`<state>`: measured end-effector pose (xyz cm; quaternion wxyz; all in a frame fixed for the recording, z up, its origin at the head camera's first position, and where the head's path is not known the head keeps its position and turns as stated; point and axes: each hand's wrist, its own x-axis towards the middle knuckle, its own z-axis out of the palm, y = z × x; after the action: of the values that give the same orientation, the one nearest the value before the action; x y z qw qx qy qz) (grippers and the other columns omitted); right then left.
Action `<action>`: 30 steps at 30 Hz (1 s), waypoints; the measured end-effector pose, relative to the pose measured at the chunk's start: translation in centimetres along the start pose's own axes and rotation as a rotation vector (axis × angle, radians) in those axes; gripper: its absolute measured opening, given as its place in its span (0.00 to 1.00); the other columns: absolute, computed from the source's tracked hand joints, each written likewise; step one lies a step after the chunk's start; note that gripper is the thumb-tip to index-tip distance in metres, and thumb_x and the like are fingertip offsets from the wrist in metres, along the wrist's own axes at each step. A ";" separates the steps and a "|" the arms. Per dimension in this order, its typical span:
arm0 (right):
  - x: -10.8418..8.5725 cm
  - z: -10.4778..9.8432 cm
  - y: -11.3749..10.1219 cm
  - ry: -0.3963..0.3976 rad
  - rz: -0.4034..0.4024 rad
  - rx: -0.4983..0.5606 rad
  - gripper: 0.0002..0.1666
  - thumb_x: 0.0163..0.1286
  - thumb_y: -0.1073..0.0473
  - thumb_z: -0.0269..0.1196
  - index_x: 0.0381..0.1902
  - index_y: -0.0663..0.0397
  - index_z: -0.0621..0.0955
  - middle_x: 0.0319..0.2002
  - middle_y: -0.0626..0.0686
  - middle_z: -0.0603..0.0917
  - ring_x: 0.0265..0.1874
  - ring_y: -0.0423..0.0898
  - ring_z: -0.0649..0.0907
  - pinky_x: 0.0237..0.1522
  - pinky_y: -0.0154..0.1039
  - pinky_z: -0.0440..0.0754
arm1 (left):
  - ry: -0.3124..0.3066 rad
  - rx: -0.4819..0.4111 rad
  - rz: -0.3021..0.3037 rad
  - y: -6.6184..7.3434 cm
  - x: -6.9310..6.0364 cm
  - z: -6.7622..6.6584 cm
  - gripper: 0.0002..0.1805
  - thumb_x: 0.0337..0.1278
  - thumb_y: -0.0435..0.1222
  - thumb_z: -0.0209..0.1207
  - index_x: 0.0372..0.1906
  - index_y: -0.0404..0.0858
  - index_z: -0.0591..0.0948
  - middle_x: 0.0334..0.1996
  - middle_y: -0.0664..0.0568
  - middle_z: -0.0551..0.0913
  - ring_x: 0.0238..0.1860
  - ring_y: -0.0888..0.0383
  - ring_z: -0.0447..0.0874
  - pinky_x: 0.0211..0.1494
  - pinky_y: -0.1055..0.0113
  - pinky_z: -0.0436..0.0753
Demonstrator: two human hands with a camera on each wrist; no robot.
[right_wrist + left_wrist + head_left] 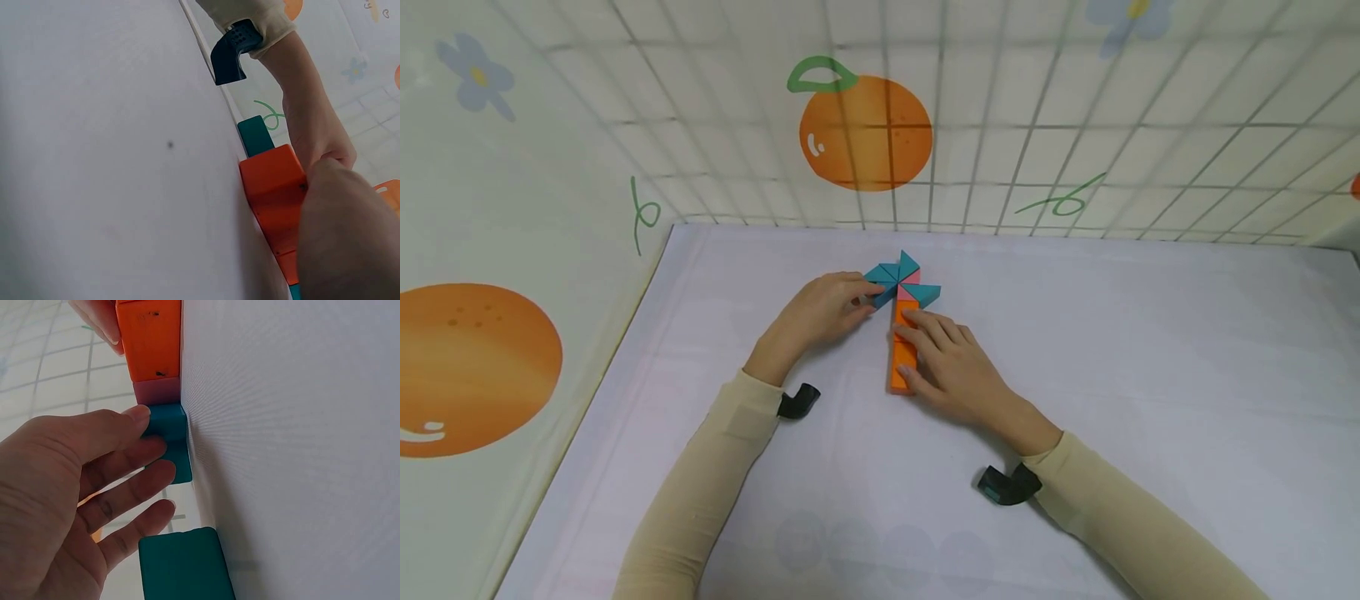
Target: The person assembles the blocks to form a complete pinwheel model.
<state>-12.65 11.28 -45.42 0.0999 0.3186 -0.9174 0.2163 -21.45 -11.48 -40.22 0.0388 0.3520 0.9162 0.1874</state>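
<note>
Several triangular blue blocks (909,265) and pink blocks (904,291) stand joined in a pinwheel shape near the table's back edge. Two orange blocks (904,379) run from it toward me in a straight line. My left hand (831,304) touches a blue block at the pinwheel's left side. In the left wrist view, its thumb and fingertips rest against the teal-looking face (167,419). My right hand (958,367) lies beside the orange pieces, its fingertips on their top and right side. Its fingers are mostly hidden in the right wrist view, where an orange end face (273,172) shows.
A white cloth-covered table (1150,375) spreads out around the blocks. Behind it stands a pale wall panel with a grid and a printed orange fruit (867,133). Black wrist mounts (797,402) stick out from both sleeves just above the cloth.
</note>
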 end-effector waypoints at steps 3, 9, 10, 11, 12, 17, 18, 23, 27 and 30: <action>0.0 0.1 0.0 0.000 0.001 0.000 0.32 0.72 0.43 0.54 0.67 0.52 0.71 0.70 0.54 0.66 0.68 0.53 0.67 0.58 0.53 0.73 | 0.001 0.009 -0.008 0.0 0.0 0.1 0.18 0.63 0.36 0.63 0.57 0.39 0.82 0.43 0.49 0.85 0.41 0.55 0.85 0.48 0.61 0.84; 0.0 0.2 0.0 -0.015 0.003 0.000 0.32 0.72 0.42 0.52 0.68 0.51 0.71 0.71 0.54 0.66 0.68 0.52 0.66 0.58 0.53 0.74 | 0.024 0.024 -0.053 -0.4 -0.5 -0.6 0.19 0.64 0.39 0.62 0.59 0.42 0.81 0.46 0.51 0.85 0.41 0.56 0.83 0.47 0.61 0.83; 0.1 0.2 0.0 -0.018 0.003 0.002 0.32 0.72 0.42 0.52 0.68 0.51 0.70 0.71 0.54 0.65 0.69 0.52 0.66 0.58 0.53 0.73 | 0.031 0.026 -0.060 -0.5 -0.7 -0.9 0.19 0.65 0.39 0.61 0.59 0.43 0.81 0.47 0.51 0.85 0.41 0.55 0.83 0.48 0.61 0.83; 0.1 0.2 0.0 -0.022 0.004 0.004 0.32 0.72 0.42 0.52 0.68 0.51 0.70 0.71 0.54 0.65 0.69 0.52 0.65 0.59 0.53 0.73 | 0.039 0.024 -0.065 -0.6 -0.8 -1.2 0.19 0.64 0.39 0.61 0.59 0.43 0.81 0.47 0.51 0.85 0.42 0.55 0.83 0.47 0.60 0.83; 0.1 0.2 0.0 -0.023 0.004 0.006 0.32 0.72 0.42 0.52 0.68 0.51 0.70 0.71 0.53 0.65 0.69 0.52 0.65 0.59 0.52 0.73 | 0.044 0.023 -0.071 -0.6 -0.9 -1.5 0.19 0.65 0.39 0.61 0.59 0.43 0.81 0.48 0.51 0.85 0.42 0.54 0.84 0.47 0.60 0.83; 0.1 0.2 0.0 -0.021 0.014 -0.001 0.32 0.72 0.43 0.53 0.68 0.51 0.71 0.71 0.53 0.65 0.69 0.52 0.66 0.60 0.53 0.73 | 0.072 -0.016 -0.071 -1.2 -1.3 -3.0 0.20 0.64 0.38 0.62 0.59 0.40 0.81 0.46 0.48 0.86 0.42 0.53 0.85 0.46 0.59 0.83; 0.0 0.2 0.0 -0.020 0.016 -0.002 0.31 0.72 0.43 0.53 0.68 0.51 0.71 0.71 0.53 0.65 0.68 0.52 0.66 0.60 0.53 0.73 | 0.072 -0.029 -0.075 -1.4 -1.5 -3.4 0.20 0.63 0.37 0.63 0.59 0.39 0.81 0.44 0.48 0.86 0.42 0.53 0.84 0.46 0.58 0.83; 0.0 0.1 0.0 -0.009 0.018 0.003 0.31 0.72 0.44 0.53 0.68 0.51 0.71 0.71 0.53 0.66 0.68 0.52 0.66 0.59 0.53 0.73 | 0.004 -0.132 -0.121 -2.5 -2.4 -5.3 0.22 0.60 0.38 0.66 0.59 0.39 0.81 0.43 0.47 0.86 0.44 0.53 0.82 0.50 0.55 0.82; 0.0 0.0 -0.1 0.004 0.010 0.014 0.31 0.72 0.44 0.53 0.67 0.52 0.71 0.70 0.54 0.66 0.68 0.52 0.67 0.58 0.53 0.73 | -0.124 -0.213 -0.190 -3.3 -3.0 -5.9 0.28 0.56 0.39 0.68 0.63 0.42 0.78 0.47 0.45 0.84 0.48 0.50 0.79 0.53 0.54 0.80; 0.0 0.1 -0.1 0.008 0.006 0.013 0.31 0.72 0.43 0.52 0.67 0.52 0.71 0.70 0.54 0.66 0.68 0.52 0.67 0.58 0.53 0.73 | -0.238 -0.243 -0.236 -4.0 -3.3 -5.7 0.33 0.53 0.40 0.70 0.66 0.46 0.76 0.51 0.46 0.82 0.52 0.49 0.78 0.55 0.55 0.79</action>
<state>-12.60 11.20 -45.45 0.1010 0.3157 -0.9165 0.2239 -22.69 -18.17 -36.66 0.2107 0.2545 0.9108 0.2477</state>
